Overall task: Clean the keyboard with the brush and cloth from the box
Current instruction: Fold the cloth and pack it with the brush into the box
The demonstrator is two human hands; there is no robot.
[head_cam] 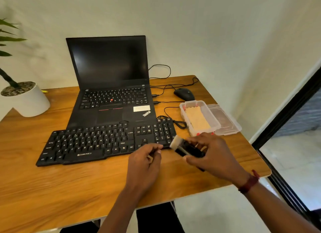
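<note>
A black keyboard (104, 142) lies on the wooden desk (69, 185) in front of a laptop. My right hand (211, 154) grips a black brush (188, 149) by its handle, its pale bristles (176, 142) pointing left at the keyboard's right end. My left hand (145, 165) hovers just in front of the keyboard's near right corner, fingers curled, holding nothing that I can make out. A clear plastic box (199, 117) stands at the right with a beige cloth (198, 119) lying inside it.
An open black laptop (111, 86) stands behind the keyboard. A black mouse (184, 94) and loose cables lie at the back right. The box's clear lid (224, 119) rests beside the box. A white plant pot (27, 99) stands at the left. The desk's right edge is close.
</note>
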